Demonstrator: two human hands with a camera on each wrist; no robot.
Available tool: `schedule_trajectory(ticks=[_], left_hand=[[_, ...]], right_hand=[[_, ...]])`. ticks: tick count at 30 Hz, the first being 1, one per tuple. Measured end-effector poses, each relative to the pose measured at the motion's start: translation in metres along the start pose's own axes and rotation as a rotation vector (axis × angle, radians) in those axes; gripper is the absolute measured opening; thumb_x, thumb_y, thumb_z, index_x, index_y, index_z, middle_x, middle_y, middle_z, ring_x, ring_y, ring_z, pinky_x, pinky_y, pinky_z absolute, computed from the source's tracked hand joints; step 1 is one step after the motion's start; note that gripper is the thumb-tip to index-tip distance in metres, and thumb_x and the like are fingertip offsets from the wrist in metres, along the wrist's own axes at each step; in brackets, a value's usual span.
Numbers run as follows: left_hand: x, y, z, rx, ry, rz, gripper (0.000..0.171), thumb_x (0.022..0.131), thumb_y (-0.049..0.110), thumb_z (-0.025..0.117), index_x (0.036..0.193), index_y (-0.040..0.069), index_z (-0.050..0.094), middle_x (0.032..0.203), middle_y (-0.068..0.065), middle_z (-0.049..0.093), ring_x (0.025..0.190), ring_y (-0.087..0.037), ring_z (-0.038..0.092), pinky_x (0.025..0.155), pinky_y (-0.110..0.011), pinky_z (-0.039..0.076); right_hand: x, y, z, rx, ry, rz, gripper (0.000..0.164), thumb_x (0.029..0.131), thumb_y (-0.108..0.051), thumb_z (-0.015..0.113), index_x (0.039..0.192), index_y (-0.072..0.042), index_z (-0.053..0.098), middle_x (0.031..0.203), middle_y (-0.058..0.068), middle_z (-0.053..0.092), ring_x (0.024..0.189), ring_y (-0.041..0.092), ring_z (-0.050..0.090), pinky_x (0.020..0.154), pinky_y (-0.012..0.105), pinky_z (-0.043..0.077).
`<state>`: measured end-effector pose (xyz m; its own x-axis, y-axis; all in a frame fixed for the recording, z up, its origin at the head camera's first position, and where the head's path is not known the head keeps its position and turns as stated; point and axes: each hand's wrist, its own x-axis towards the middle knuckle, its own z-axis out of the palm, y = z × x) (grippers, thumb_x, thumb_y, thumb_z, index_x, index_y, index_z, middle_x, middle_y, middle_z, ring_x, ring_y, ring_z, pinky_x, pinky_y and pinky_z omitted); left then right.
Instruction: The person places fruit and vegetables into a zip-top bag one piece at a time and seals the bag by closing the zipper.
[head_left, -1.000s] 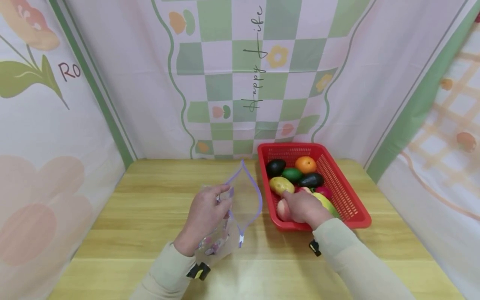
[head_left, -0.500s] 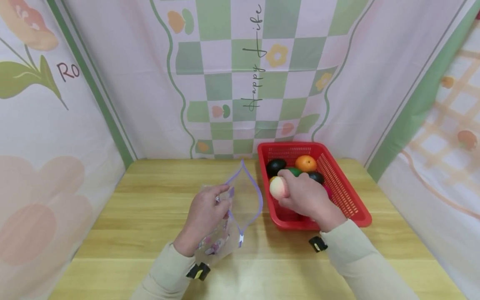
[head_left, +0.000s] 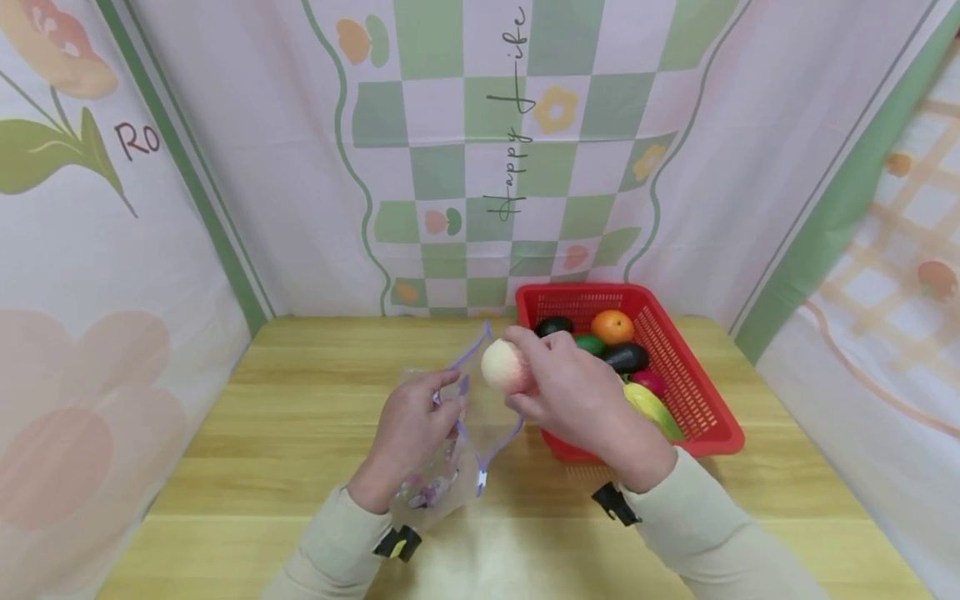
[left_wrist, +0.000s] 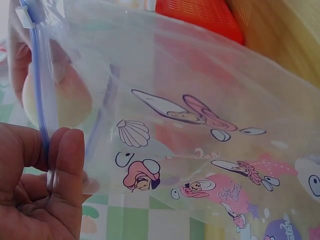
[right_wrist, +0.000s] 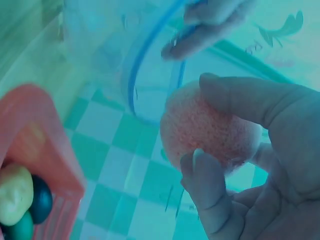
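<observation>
In the head view my left hand (head_left: 415,431) pinches the near-left edge of a clear zip bag (head_left: 491,400), whose purple-rimmed mouth gapes toward the right. Cartoon figures and shells are printed on the bag's film (left_wrist: 200,150) in the left wrist view. Between the fingers and thumb of my right hand (head_left: 573,396) is a pale pink peach (head_left: 506,367), held right at the bag's mouth. The right wrist view shows the peach (right_wrist: 210,130) gripped at its sides, with the bag's blue-looking rim (right_wrist: 134,85) just beyond it.
A red basket (head_left: 697,375) stands right of the bag. In it lie an orange (head_left: 612,327), dark oval fruits (head_left: 626,358), a green one (head_left: 589,344), a magenta one (head_left: 648,383) and a yellow-green one (head_left: 651,408). A potato (right_wrist: 15,194) shows in the right wrist view. A patterned curtain (head_left: 495,167) hangs behind the table.
My right hand has lifted the peach out of the red basket and carried it left to the bag's mouth. The left hand and the bag have stayed in place.
</observation>
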<state>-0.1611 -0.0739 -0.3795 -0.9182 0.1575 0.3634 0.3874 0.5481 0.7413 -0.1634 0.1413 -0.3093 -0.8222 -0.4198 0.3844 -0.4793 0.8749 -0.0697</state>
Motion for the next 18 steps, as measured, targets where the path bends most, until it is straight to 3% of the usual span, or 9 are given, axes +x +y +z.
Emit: schedule_trajectory(ticks=[5,11,13,18], left_hand=[[0.0,0.0,0.0,0.004,-0.005,-0.01,0.037,0.086,0.013,0.063,0.121,0.002,0.065,0.085,-0.002,0.059,0.042,-0.005,0.051,0.038,-0.024,0.042],[-0.001,0.001,-0.001,0.01,-0.008,-0.011,0.039,0.084,0.01,0.06,0.122,0.002,0.065,0.088,-0.004,0.059,0.041,-0.006,0.048,0.036,-0.023,0.038],[-0.001,0.0,-0.001,0.017,-0.004,-0.004,0.038,0.084,0.009,0.06,0.121,0.003,0.065,0.087,-0.003,0.058,0.04,-0.005,0.047,0.035,-0.023,0.037],[-0.002,-0.001,0.0,0.027,-0.014,0.004,0.037,0.085,0.008,0.059,0.122,0.003,0.065,0.062,0.006,0.056,0.035,-0.004,0.037,0.032,-0.021,0.032]], right_hand=[[0.004,-0.013,0.011,-0.01,-0.054,-0.076,0.068,0.072,-0.039,0.079,0.132,-0.025,0.049,0.082,0.005,0.055,0.066,0.018,0.054,0.043,0.025,0.043],[0.005,-0.018,0.022,-0.027,-0.131,-0.1,0.061,0.072,-0.038,0.078,0.125,-0.028,0.05,0.074,0.003,0.052,0.059,0.016,0.051,0.038,0.026,0.037],[0.005,-0.019,0.024,-0.03,-0.173,-0.099,0.06,0.072,-0.039,0.079,0.123,-0.029,0.05,0.073,0.002,0.052,0.062,0.016,0.052,0.04,0.027,0.038],[0.007,-0.023,0.031,-0.046,-0.277,-0.083,0.055,0.073,-0.038,0.077,0.121,-0.031,0.05,0.072,0.0,0.054,0.071,0.018,0.055,0.041,0.031,0.039]])
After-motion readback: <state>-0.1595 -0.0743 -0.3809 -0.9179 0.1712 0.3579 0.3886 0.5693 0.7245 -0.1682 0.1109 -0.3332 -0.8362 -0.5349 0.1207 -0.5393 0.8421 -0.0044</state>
